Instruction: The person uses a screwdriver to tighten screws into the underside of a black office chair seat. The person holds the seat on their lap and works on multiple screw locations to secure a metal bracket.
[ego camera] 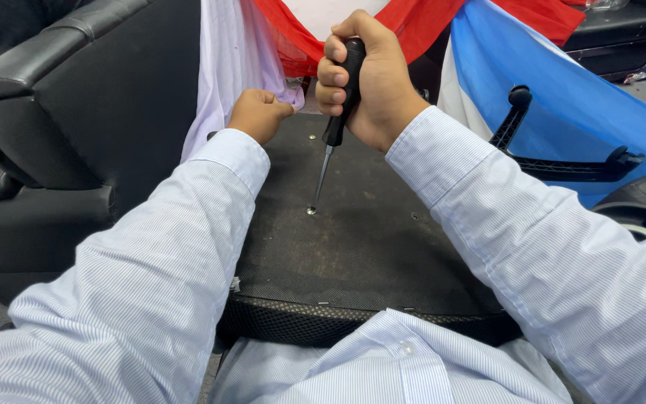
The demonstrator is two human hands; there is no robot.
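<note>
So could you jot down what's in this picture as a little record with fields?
Right hand: fist closed around the black handle of a screwdriver, held nearly upright
Screwdriver tip: on a small silver screw
Left hand: closed, resting at the far edge of the panel
Work surface: dark fabric-covered seat underside
Behind: red, white and blue cloth
Left side: black padded chair
Sleeves: light striped shirt

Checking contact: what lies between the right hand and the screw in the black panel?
Head view: only the screwdriver shaft runs from right hand to screw.
</note>
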